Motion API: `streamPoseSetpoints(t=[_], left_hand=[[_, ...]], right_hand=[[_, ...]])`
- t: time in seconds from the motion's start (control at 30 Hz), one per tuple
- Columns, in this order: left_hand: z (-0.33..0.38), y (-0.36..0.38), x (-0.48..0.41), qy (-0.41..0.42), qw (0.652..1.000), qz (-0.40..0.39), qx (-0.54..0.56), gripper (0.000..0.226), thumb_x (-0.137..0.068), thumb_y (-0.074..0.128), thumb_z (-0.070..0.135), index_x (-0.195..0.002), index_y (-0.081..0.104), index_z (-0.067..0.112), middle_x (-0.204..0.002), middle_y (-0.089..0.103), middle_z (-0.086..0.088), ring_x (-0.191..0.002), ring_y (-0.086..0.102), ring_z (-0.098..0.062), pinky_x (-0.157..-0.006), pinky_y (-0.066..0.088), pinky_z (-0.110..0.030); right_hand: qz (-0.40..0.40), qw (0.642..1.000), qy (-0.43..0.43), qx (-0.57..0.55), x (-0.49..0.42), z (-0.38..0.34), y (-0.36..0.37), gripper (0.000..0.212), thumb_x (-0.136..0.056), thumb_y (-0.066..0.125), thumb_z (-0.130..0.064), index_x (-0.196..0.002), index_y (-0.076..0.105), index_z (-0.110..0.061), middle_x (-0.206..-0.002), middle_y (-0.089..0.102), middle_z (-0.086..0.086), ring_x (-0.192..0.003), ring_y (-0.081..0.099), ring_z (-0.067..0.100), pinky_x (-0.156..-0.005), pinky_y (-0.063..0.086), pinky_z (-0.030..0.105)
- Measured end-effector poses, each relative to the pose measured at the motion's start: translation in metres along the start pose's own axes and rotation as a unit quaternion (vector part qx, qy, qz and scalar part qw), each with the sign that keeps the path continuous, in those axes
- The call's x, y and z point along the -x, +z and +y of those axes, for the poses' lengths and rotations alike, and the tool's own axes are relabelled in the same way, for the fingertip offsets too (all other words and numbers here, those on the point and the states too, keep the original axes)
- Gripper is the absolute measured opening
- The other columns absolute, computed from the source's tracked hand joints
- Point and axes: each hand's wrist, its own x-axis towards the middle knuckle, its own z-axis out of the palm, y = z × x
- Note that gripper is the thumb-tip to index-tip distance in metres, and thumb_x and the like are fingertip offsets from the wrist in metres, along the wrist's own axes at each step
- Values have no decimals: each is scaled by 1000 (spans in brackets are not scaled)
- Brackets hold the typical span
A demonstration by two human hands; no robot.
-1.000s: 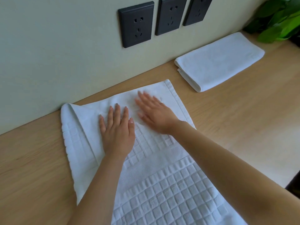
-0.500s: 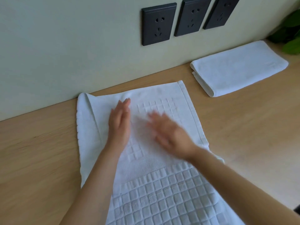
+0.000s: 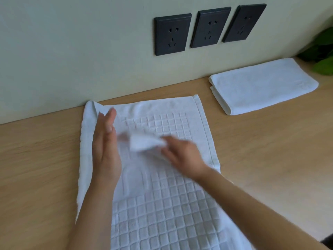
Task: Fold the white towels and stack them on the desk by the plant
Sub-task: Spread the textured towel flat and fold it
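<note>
Bare desk (image 3: 261, 159) (right side); folded towel (image 3: 263, 85) behind.

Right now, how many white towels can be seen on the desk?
2. The waffle towel lies spread under both hands; the folded towel sits at the right by the plant. More could be out of frame.

One view only, from your head: it looked forward and steeply down, close over the desk (image 3: 270, 159). It faced the wall (image 3: 72, 51) at the far edge, tilted slightly. Your forearms entered from the near edge. The plant (image 3: 322, 56) was cut off at far right. No second view shared the scene.
</note>
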Motion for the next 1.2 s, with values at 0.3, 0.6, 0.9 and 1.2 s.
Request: streamPoseSetpoints(t=[0.3,0.6,0.9,1.2], left_hand=[[-69,33,-40,52,895,-102,-431,64,-92,11,52,-145,38,27,-158,19,3,-148,1,-15,-118,-5,-46],[-82,28,-60,70,871,-51,-484,49,-99,25,42,-142,44,28,-154,32,-5,-145,21,-21,-114,10,-45],[-84,17,-110,86,863,-14,-498,38,-98,49,30,-134,54,20,-135,51,-9,-128,40,-31,-108,17,-48],[-77,28,-133,54,856,46,-513,17,-95,54,30,-96,66,17,-107,49,-8,-107,39,-31,-89,20,-40]], right_hand=[[67,954,285,70,-71,84,-63,34,-100,43,-39,-127,53,-21,-114,64,-5,-109,58,13,-75,37,21],[13,996,84,-17,-46,-2,43,47,-101,39,-20,-147,33,-14,-157,22,10,-148,9,21,-119,11,39],[-89,982,33,165,-28,15,70,51,-102,29,-36,-149,30,-16,-159,18,8,-148,5,18,-120,2,38],[-100,976,24,193,-27,15,67,52,-102,28,-37,-149,31,-16,-158,21,8,-148,6,19,-120,9,42]])
